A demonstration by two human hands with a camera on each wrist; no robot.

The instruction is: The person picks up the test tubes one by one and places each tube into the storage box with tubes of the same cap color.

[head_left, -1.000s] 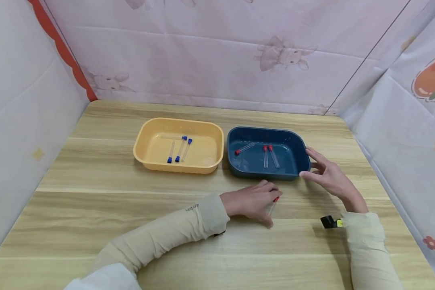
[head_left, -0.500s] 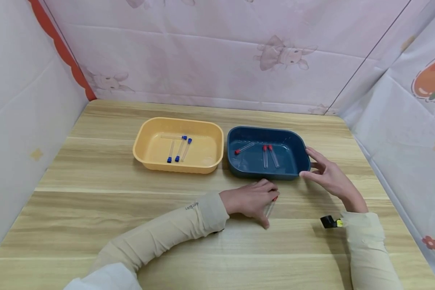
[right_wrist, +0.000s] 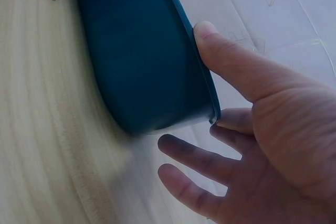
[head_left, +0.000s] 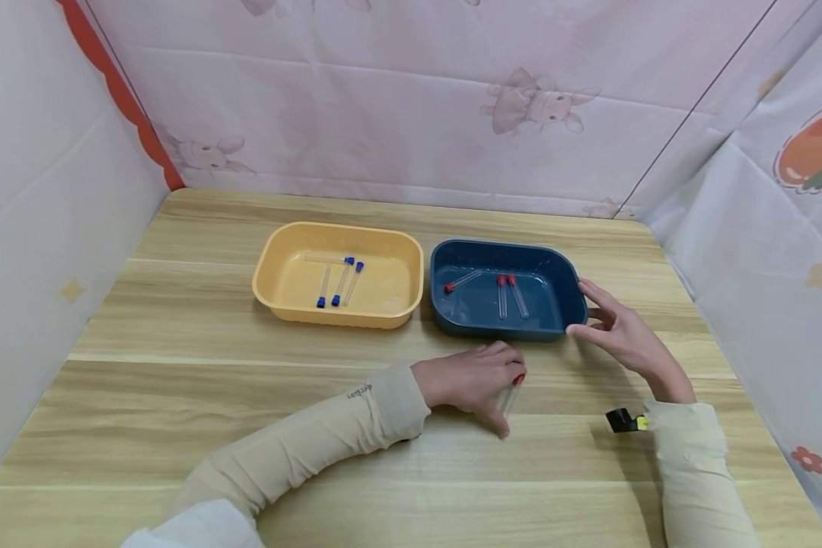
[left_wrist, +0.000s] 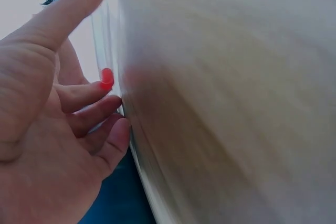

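Observation:
My left hand (head_left: 476, 379) lies low over the table in the head view, reaching round a clear test tube with a red cap (head_left: 518, 378). In the left wrist view the red cap (left_wrist: 106, 78) touches a fingertip, while the thumb stands apart from the fingers. My right hand (head_left: 623, 339) touches the right end of a dark blue tray (head_left: 507, 332). In the right wrist view its thumb (right_wrist: 207, 31) rests on the tray's rim, and the lower fingers stick out free. Several red-capped tubes (head_left: 501, 297) lie inside this tray.
A yellow tray (head_left: 336, 316) stands just left of the blue one, with several blue-capped tubes (head_left: 354, 281) in it. Printed cloth walls (head_left: 397, 114) enclose the wooden table (head_left: 178, 426) at the back and sides.
The left hand has shifted slightly left, its thumb moving a little toward the near side, and the red cap shows more fully. The right hand and both trays stay put.

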